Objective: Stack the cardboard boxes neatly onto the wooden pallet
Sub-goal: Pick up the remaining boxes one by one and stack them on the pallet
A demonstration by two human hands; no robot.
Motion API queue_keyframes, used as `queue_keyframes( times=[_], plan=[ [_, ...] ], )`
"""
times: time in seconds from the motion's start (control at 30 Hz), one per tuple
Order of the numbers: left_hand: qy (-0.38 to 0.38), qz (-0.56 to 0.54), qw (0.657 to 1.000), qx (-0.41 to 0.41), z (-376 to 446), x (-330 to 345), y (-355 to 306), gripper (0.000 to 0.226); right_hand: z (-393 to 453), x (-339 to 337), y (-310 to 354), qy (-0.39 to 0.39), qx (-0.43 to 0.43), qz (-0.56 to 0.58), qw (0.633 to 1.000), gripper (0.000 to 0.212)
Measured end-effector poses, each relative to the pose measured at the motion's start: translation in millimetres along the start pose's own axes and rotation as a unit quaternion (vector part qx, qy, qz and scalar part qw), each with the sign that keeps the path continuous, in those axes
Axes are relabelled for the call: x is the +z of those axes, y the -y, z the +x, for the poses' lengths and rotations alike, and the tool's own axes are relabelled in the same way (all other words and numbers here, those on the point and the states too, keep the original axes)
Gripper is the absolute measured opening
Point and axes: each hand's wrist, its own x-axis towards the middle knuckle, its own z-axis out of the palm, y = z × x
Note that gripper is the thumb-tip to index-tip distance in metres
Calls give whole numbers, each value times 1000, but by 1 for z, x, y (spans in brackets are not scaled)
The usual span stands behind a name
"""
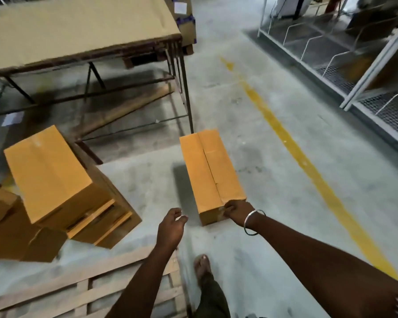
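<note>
A long taped cardboard box (210, 171) lies on the concrete floor ahead of me. My right hand (237, 212), with a metal bangle on the wrist, grips the box's near top corner. My left hand (171, 226) hovers to the left of the box's near end, fingers curled and apart, holding nothing. A loose pile of cardboard boxes (55, 187) sits on the floor at the left, the top one tilted. The wooden pallet (83, 292) lies at the bottom left, bare where it shows.
A metal-framed table (78, 35) covered with cardboard stands at the back left, one leg just behind the long box. A yellow floor line (292, 143) runs diagonally. Wire-mesh shelving (354, 53) stands at the right. My foot (202, 266) is beside the pallet.
</note>
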Motion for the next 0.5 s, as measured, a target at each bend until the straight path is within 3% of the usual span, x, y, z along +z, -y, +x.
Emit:
queue_keyframes(
  times=[0.13, 0.27, 0.5],
  plan=[
    [31, 19, 999, -31, 78, 10, 7, 31, 67, -10, 13, -3, 57, 0, 998, 36],
    [41, 34, 996, -66, 154, 17, 17, 31, 135, -13, 21, -13, 88, 21, 996, 36],
    [31, 8, 990, -139, 256, 63, 61, 12, 256, -9, -9, -11, 117, -1, 993, 39]
  ],
)
